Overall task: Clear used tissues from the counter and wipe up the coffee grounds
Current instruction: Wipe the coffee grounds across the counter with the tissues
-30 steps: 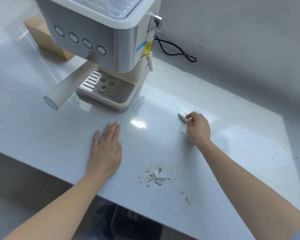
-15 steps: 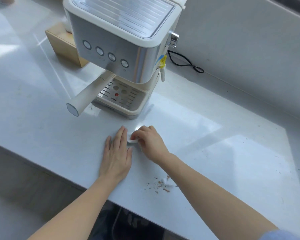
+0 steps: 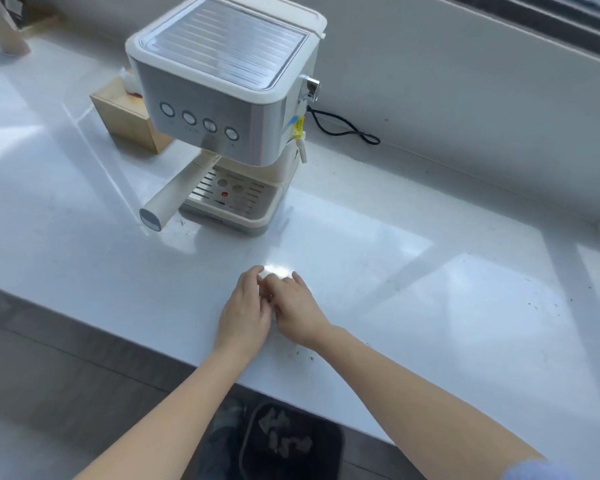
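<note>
Head view, only cam available. Both hands are on the counter [image 3: 84,237] near its front edge, in front of the coffee machine [image 3: 222,109]. Left hand [image 3: 245,315] lies palm down with fingers curled toward the right hand [image 3: 297,311]; the two touch at the fingertips. Grip state: cannot tell for either hand. A tissue, if any is between them, is hidden by fingers and by window glare just beyond the knuckles. Coffee grounds [image 3: 303,355]: a few dark specks close to the front edge, just beside the right wrist; more scattered specks [image 3: 541,299] well apart toward the right end of the counter. Bin [image 3: 291,441] stands on the floor below the front edge, approx. under the hands, with crumpled pieces inside. Tissue box [image 3: 125,116] sits behind the machine toward the back-left; power cord [image 3: 343,129] lies along the back wall. Judgement: wiping is partly done, grounds remain. Risks: sweeping toward the front edge w/o a cupped hand could drop grounds on the floor beside the bin rather than in it; a dry wipe may smear fine specks; the right-end scatter is easy to miss; a wide stroke could knock the machine's projecting handle [image 3: 174,195].
</note>
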Demonstrator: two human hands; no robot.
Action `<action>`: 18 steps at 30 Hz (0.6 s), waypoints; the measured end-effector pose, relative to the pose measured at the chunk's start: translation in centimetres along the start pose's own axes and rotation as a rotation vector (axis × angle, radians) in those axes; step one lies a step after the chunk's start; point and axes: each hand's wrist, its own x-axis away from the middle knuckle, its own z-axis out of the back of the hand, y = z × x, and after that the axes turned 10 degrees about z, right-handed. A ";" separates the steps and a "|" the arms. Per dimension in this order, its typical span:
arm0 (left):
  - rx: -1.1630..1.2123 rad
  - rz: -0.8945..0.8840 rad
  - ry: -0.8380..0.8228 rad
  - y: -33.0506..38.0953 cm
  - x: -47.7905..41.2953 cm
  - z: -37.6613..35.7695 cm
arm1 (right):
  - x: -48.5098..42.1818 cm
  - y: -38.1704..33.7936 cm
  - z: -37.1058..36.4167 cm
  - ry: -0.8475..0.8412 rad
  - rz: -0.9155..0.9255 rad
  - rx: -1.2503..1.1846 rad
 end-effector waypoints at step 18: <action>-0.681 -0.179 -0.111 0.4 -0.5 -1.1 | 19.9 13.1 6.3 0.429 -0.579 0.145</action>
